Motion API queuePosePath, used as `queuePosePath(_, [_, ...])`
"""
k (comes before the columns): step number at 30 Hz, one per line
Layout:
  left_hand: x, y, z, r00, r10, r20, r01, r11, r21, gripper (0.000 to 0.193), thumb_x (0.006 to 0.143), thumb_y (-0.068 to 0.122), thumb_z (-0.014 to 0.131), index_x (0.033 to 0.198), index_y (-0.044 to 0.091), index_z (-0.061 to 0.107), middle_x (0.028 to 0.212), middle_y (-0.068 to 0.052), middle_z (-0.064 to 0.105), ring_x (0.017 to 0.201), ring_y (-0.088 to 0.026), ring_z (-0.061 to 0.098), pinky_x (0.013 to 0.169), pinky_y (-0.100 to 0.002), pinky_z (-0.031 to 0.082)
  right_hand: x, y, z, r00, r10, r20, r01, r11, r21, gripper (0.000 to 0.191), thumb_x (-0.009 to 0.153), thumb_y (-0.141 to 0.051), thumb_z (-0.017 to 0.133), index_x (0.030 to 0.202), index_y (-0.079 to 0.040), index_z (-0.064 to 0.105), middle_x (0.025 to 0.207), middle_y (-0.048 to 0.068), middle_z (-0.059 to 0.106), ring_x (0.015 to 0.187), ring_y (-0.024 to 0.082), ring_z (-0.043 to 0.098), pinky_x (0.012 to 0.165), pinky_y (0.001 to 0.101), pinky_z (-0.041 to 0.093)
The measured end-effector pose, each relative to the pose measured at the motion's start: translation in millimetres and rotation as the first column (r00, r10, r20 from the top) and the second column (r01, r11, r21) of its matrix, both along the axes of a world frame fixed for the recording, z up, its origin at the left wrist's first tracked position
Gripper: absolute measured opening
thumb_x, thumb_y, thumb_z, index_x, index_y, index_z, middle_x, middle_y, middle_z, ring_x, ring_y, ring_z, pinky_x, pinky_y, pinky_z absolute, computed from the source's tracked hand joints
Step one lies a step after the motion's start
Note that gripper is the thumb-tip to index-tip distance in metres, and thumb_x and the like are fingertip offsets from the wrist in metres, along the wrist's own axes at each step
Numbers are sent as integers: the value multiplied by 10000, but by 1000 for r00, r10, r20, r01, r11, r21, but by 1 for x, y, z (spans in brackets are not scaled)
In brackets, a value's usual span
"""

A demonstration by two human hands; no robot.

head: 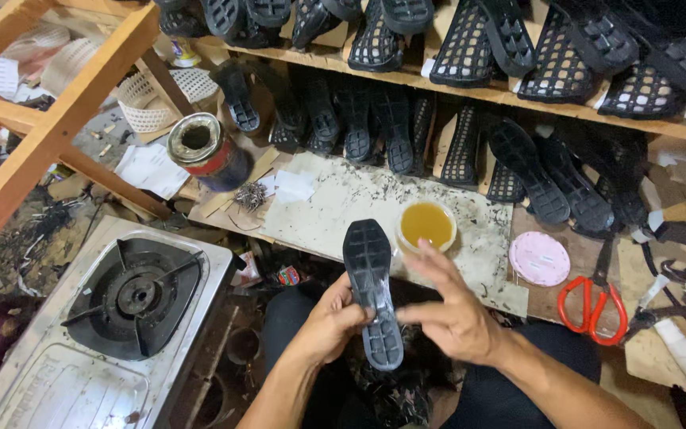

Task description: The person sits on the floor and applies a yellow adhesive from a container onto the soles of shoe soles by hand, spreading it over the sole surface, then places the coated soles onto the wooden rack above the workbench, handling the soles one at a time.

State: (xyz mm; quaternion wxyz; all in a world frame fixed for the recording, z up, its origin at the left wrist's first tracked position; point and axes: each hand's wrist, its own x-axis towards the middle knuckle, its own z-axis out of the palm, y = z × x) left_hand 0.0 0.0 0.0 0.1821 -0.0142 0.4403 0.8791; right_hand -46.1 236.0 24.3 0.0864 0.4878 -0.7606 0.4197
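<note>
Item 1: black shoe sole [371, 292], tread side up, held over my lap just in front of the tabletop [343, 206]. My left hand [329, 322] grips it at the narrow waist, fingers wrapped and pinching the sole from the left edge. My right hand [452, 314] hovers just beside the sole's right edge, fingers spread and loose, holding nothing; it is blurred, so I cannot tell whether a fingertip touches the rubber.

Item 2: small bowl of amber liquid [427, 225], probably glue, on the tabletop just beyond the sole's toe end. Risk, as I judge it: the toe or the spread right fingers could clip the rim and tip the liquid over the tabletop and into my lap.

Item 3: red-handled scissors [592, 306] to the right, near my right forearm. An elbow sweep could knock them off the board's edge.

Item 4: gas burner [132, 295] to the left, unlit as far as I can see. If the sole slips from a 1-hand pinch, it could drop toward the burner or the cluttered floor.

Item 5: pink round lid [539, 258], open tin can [200, 147], and rows of black soles on the shelf [470, 87] behind; all well apart from my hands.
</note>
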Motion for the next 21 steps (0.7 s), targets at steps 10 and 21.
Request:
queuePosePath(10, [-5, -37, 28, 996, 54, 64, -52, 998, -27, 626, 772, -40, 542, 1377, 119, 511, 1024, -16, 655, 873, -129, 665, 738, -317, 593, 7, -35, 41, 989, 25, -144, -24, 1000, 7, 402, 846, -11, 769, 1156, -266, 774, 1579, 110, 435, 1534, 384, 329, 1243, 491, 328])
queuePosePath(21, [11, -52, 66, 954, 297, -36, -295, 954, 58, 541, 832, -50, 543, 1356, 75, 503, 1076, -52, 657, 928, -160, 648, 792, -357, 563, 67, -73, 70, 879, -162, -449, 194, 981, 28, 387, 792, -29, 731, 1148, -178, 764, 1459, 80, 519, 1378, 400, 469, 1154, 550, 386])
